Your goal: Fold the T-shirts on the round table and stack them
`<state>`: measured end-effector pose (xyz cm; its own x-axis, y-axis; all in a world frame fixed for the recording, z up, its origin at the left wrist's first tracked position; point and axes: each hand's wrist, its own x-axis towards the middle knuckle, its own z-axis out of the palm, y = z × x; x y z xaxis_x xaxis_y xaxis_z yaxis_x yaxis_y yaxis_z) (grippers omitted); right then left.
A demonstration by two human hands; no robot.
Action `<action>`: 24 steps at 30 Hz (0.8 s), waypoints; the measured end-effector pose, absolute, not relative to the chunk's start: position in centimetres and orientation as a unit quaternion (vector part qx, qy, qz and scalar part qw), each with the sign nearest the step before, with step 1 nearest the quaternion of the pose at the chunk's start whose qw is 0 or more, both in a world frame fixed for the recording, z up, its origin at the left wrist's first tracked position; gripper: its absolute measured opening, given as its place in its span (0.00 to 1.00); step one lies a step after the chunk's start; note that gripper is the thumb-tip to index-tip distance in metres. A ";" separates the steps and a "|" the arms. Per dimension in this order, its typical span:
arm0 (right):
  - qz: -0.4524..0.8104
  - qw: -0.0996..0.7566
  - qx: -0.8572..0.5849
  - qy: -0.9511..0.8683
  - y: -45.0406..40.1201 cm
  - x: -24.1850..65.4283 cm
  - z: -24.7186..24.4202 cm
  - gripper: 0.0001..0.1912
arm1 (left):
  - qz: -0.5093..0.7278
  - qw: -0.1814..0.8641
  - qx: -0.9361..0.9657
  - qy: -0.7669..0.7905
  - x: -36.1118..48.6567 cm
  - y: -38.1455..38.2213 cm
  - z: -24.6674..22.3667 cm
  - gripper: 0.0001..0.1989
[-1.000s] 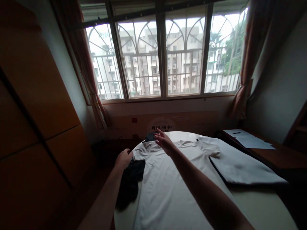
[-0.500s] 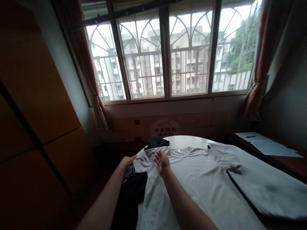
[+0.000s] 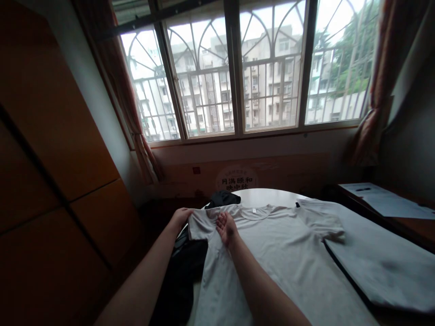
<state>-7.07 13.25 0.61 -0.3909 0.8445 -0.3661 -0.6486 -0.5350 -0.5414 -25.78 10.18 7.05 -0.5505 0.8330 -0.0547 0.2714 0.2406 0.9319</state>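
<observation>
Take the T-shirt [image 3: 282,253] as reference; it lies spread on the counter [image 3: 260,195], its collar toward the window [image 3: 238,81]. Well to the left of the T-shirt, note the wooden cabinet [image 3: 50,117]; its doors are closed, so you cannot see its contents. Your left hand [image 3: 181,218] is at the outer end of the T-shirt's left sleeve, fingers touching the edge; you cannot tell whether they pinch the cloth. Black fabric [image 3: 183,271] lies below that sleeve, partly beneath the T-shirt. A dark bundle [image 3: 222,198] sits just beyond the T-shirt's left shoulder. Your right hand [image 3: 225,227] is over the left shoulder area, palm up, fingers loosely curled and gripping nothing. The hands are apart, the sleeve between them. Pale fabric [image 3: 384,262] extends right of the T-shirt. Farther right of the T-shirt, papers [image 3: 384,199] lie on a dark wooden desk.
</observation>
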 end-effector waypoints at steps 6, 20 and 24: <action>0.831 0.449 -0.290 -0.155 13.5 -6.8 0.5 0.20 | 0.503 0.292 0.464 0.669 -21.7 10.7 8.7 0.08; 0.873 0.441 -0.116 -0.170 12.6 -5.5 1.6 0.24 | 0.234 0.109 0.678 0.688 -18.1 10.4 6.3 0.18; 0.867 0.462 -0.132 -0.136 12.8 -5.6 1.3 0.24 | 0.142 0.039 0.711 0.688 -17.8 10.9 3.6 0.23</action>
<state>-5.57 12.81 1.27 -0.5393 0.8358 -0.1023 -0.7640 -0.5368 -0.3579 -17.77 10.86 3.57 0.0134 0.9889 0.1477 0.9666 -0.0507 0.2512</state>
